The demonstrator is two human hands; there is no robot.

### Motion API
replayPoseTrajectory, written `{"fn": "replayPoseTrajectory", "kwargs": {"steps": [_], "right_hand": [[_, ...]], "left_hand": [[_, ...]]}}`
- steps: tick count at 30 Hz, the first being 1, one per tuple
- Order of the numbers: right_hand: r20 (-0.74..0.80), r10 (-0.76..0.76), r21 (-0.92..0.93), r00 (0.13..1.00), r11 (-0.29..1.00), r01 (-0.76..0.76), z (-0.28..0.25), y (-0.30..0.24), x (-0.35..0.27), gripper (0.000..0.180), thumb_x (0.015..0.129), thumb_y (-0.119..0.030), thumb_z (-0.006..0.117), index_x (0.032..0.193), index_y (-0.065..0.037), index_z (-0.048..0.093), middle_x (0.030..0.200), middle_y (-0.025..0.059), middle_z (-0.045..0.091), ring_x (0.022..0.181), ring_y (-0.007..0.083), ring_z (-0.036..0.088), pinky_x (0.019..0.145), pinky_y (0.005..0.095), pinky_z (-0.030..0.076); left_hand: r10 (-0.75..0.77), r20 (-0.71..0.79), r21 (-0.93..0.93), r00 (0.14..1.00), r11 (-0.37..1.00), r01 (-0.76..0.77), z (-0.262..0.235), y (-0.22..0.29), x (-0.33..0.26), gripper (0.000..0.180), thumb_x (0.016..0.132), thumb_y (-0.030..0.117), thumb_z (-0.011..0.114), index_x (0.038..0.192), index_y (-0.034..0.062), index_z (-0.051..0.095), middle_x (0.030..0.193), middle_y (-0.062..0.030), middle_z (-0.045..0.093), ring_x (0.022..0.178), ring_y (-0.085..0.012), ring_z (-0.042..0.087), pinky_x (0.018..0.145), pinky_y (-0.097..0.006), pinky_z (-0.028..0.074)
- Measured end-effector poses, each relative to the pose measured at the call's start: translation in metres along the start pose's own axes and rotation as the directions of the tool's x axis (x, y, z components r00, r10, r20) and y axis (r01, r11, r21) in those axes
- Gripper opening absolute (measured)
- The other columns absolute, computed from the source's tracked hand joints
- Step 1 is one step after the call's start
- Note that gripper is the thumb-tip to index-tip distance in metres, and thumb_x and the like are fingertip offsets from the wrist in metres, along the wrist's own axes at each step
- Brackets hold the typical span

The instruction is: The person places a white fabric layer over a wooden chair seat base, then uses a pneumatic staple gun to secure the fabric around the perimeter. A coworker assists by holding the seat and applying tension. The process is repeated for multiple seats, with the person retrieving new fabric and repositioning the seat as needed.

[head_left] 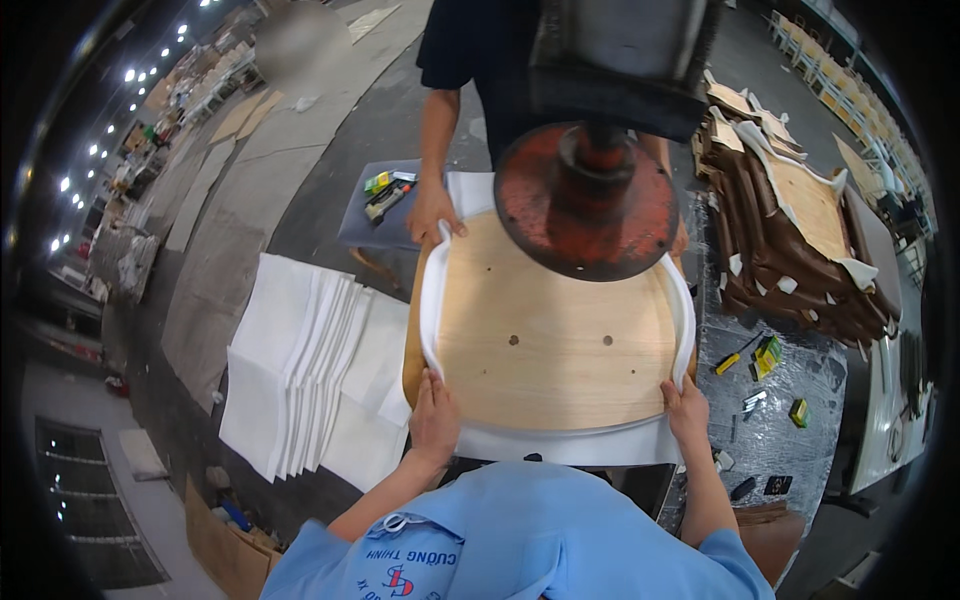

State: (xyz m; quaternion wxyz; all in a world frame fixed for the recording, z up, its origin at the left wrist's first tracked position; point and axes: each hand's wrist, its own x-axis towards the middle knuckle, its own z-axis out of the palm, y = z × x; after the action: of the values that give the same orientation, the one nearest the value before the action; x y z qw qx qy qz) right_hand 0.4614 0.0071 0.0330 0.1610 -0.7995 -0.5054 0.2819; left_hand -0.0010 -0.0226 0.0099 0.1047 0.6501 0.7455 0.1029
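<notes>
A pale plywood panel point(550, 370) with several small holes lies flat in front of me. White foam padding point(432, 300) shows beneath it and folds up along its left and right edges. My left hand point(433, 415) is closed on the padding at the near left edge, and my right hand point(687, 412) pinches it at the near right. A co-worker's hand point(434, 210) presses the far left corner; their other hand is mostly hidden behind a round red press plate point(588, 215), which hangs over the panel's far part.
White padding sheets point(295, 365) lie stacked at left. Behind them stands a grey stool point(375, 220) with small boxes and a tool. Brown upholstered panels point(790, 240) are piled at right. A screwdriver point(738, 356) and small boxes rest on the wrapped right-hand table point(790, 435).
</notes>
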Motion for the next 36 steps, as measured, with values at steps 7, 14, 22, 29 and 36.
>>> {"fn": "replayPoseTrajectory", "kwargs": {"steps": [7,14,22,29,36], "right_hand": [[-0.017,0.025,-0.056,1.000,0.998,-0.026,-0.012,-0.013,-0.011,0.052,0.106,-0.053,0.066,0.144,-0.017,0.070,0.109,0.0248,0.079,0.107,0.0485,0.074,0.093,0.0559,0.057],[-0.112,-0.054,-0.137,0.992,0.990,0.038,-0.049,0.022,0.034,0.044,0.105,-0.046,0.068,0.113,-0.004,0.081,0.115,0.0311,0.073,0.113,0.0490,0.069,0.097,0.0547,0.057],[0.216,0.217,0.506,0.952,0.809,-0.300,-0.035,0.068,0.046,0.025,0.104,-0.022,0.072,0.121,-0.005,0.076,0.109,0.0054,0.078,0.096,0.0168,0.071,0.084,0.0348,0.058],[0.277,0.241,0.439,0.930,0.830,-0.346,-0.052,0.065,0.043,0.020,0.101,-0.019,0.076,0.117,-0.007,0.077,0.106,0.0018,0.076,0.091,0.0134,0.068,0.084,0.0322,0.057],[0.262,0.190,0.451,0.946,0.843,-0.294,-0.055,0.017,0.093,0.027,0.101,-0.020,0.066,0.118,-0.003,0.078,0.096,0.0051,0.077,0.087,0.0171,0.068,0.081,0.0353,0.054]], "left_hand": [[0.066,-0.088,-0.155,0.994,0.985,-0.079,-0.012,-0.024,0.004,0.040,0.114,0.021,0.054,0.137,-0.0088,0.068,0.157,-0.0268,0.060,0.137,-0.0453,0.062,0.115,-0.052,0.050],[-0.389,0.368,-0.775,0.845,0.374,0.510,-0.043,-0.069,0.049,0.034,0.110,0.020,0.068,0.140,0.0033,0.067,0.102,-0.0056,0.071,0.084,-0.0138,0.067,0.073,-0.030,0.055],[-0.325,0.601,-0.706,0.730,0.212,0.676,-0.050,-0.065,0.017,0.025,0.108,0.019,0.072,0.125,0.0006,0.069,0.099,-0.0061,0.076,0.080,-0.0152,0.071,0.070,-0.035,0.059],[-0.308,0.575,-0.777,0.758,0.083,0.624,-0.053,-0.075,0.026,0.025,0.106,0.017,0.073,0.123,-0.0009,0.071,0.098,-0.0068,0.077,0.083,-0.0167,0.072,0.072,-0.034,0.059],[-0.342,0.337,-0.585,0.877,0.654,0.480,-0.039,-0.058,0.123,0.035,0.099,0.025,0.078,0.113,-0.0070,0.079,0.095,-0.0103,0.079,0.085,-0.0162,0.070,0.077,-0.036,0.057]]}}
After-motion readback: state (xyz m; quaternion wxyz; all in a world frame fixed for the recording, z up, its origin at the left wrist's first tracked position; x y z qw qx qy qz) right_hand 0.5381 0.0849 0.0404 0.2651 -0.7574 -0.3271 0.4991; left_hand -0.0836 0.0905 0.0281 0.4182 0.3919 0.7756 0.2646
